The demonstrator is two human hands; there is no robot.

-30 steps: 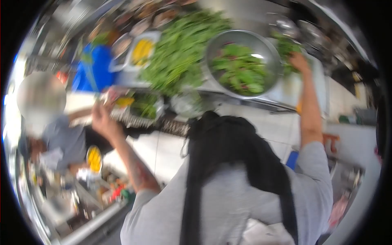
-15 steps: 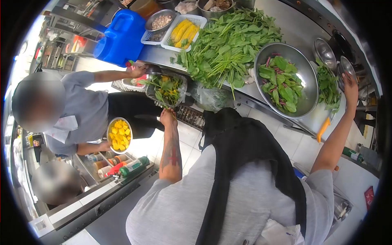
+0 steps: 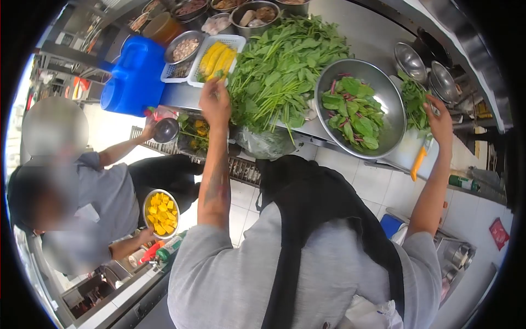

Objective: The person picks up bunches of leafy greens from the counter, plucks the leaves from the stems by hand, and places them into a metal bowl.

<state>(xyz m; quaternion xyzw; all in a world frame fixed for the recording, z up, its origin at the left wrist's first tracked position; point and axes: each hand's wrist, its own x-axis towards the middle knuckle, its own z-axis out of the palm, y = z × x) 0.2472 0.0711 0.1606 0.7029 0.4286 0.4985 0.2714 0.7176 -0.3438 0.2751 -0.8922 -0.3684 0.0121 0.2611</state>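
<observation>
Green leaves (image 3: pixel 415 103) lie beside the half-curled right hand (image 3: pixel 440 122)

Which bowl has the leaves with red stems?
The large steel bowl, between the big heap of greens and the person's right hand. Only it shows red-stemmed leaves; the co-worker's bowl holds yellow chunks.

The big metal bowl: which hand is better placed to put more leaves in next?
Probably the right hand: it's at the small leafy bunch, just beside the bowl. The left hand is farther off, by the white basket, with the big greens pile between.
</observation>
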